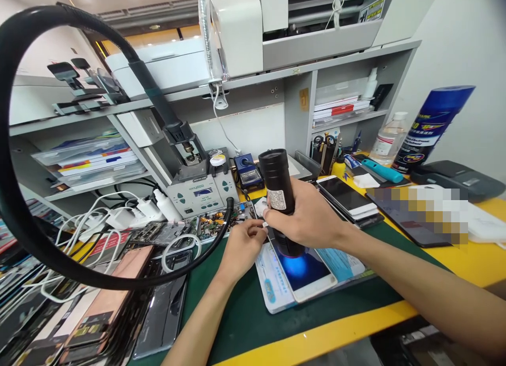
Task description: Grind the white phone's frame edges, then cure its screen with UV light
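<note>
My right hand [304, 213] is wrapped round a black flashlight [273, 168] with a small white code label. The flashlight points down, and a blue glow falls from it on the screen of a white-framed smartphone [314, 284]. The phone lies on a blue and white printed pad [272, 292]. My left hand [245, 245] is at the phone's upper left edge, its thumb and fingers pinched together. A small white bit shows at those fingertips, but I cannot make out what it is. The phone's far end is partly hidden by my hands and the flashlight.
A black hose [130, 279] loops across the left from a grey soldering station [201, 195]. Stacked phone parts [106, 308] and white cables lie left. On the right are a white phone [348, 195], a dark tablet [407, 218] and a blue spray can [435, 126].
</note>
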Tool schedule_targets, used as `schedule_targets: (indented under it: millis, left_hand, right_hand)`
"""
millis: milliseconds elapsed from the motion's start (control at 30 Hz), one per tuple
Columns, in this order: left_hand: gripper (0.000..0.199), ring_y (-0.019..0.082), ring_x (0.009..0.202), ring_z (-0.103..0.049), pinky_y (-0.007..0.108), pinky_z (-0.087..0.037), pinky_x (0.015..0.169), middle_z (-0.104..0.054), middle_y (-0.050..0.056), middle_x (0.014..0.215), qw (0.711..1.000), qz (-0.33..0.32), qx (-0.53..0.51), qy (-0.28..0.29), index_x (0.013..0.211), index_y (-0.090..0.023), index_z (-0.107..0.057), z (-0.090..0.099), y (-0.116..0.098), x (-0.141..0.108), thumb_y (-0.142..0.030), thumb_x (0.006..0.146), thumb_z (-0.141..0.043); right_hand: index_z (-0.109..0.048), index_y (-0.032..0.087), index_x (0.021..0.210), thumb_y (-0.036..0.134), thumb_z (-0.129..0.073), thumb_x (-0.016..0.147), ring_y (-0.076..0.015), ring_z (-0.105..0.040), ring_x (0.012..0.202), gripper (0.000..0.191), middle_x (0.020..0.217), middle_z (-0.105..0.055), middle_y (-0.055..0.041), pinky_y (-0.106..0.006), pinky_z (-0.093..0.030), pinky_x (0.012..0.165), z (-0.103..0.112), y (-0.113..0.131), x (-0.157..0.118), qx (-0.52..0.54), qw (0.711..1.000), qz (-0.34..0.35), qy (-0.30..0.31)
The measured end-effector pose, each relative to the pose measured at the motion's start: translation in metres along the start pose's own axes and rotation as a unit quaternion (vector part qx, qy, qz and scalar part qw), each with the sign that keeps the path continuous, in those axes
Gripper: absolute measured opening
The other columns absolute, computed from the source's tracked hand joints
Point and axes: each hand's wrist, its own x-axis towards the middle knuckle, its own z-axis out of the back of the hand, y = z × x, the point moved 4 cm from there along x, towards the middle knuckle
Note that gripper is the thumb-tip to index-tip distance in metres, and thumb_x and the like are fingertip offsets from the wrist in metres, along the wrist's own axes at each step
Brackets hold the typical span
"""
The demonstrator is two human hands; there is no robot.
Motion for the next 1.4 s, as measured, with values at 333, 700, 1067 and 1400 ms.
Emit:
schedule_targets:
  millis: [333, 700, 1067, 1400]
  left_hand:
    - [0.023, 0.012, 0.053, -0.044, 0.023, -0.029, 0.047, -0.064, -0.001, 0.064, 1.0, -0.014, 0.018, -0.014, 0.094, -0.011, -0.069, 0.002, -0.009, -0.004, -0.019, 0.075, -0.058]
    - [0.025, 0.012, 0.054, -0.045, 0.023, -0.03, 0.049, -0.068, 0.002, 0.07, 1.0, -0.016, 0.025, -0.006, 0.098, -0.01, -0.068, 0.001, -0.006, -0.003, -0.019, 0.077, -0.058]
    - [0.033, 0.014, 0.052, -0.051, 0.025, -0.036, 0.05, -0.066, 0.001, 0.065, 1.0, -0.008, -0.012, 0.015, 0.1, -0.013, -0.067, -0.001, 0.005, 0.001, -0.036, 0.078, -0.067]
    - [0.044, 0.015, 0.056, -0.054, 0.025, -0.038, 0.051, -0.066, 0.002, 0.066, 1.0, 0.0, -0.003, 0.021, 0.114, -0.009, -0.063, -0.001, 0.004, -0.001, -0.038, 0.081, -0.064]
  right_hand:
    - [-0.047, 0.023, 0.075, 0.015, -0.062, 0.074, -0.0126, -0.048, 0.058, 0.017, 0.065, -0.052, 0.0071, -0.026, -0.039, 0.051, -0.003, 0.003, -0.003, 0.023, 0.999, -0.009, 0.03]
    - [-0.045, 0.024, 0.073, 0.016, -0.064, 0.072, -0.0127, -0.045, 0.053, 0.02, 0.061, -0.049, 0.0074, -0.026, -0.035, 0.048, 0.003, 0.005, -0.003, -0.006, 0.999, 0.004, 0.044]
    - [-0.038, 0.025, 0.075, 0.017, -0.064, 0.071, -0.0124, -0.038, 0.048, 0.028, 0.056, -0.045, 0.0087, -0.027, -0.03, 0.049, 0.006, -0.007, 0.003, -0.083, 0.996, 0.013, -0.03]
    - [-0.039, 0.026, 0.078, 0.018, -0.063, 0.071, -0.0129, -0.04, 0.049, 0.025, 0.057, -0.046, 0.0091, -0.026, -0.032, 0.05, 0.003, -0.017, 0.006, -0.103, 0.993, 0.007, -0.053]
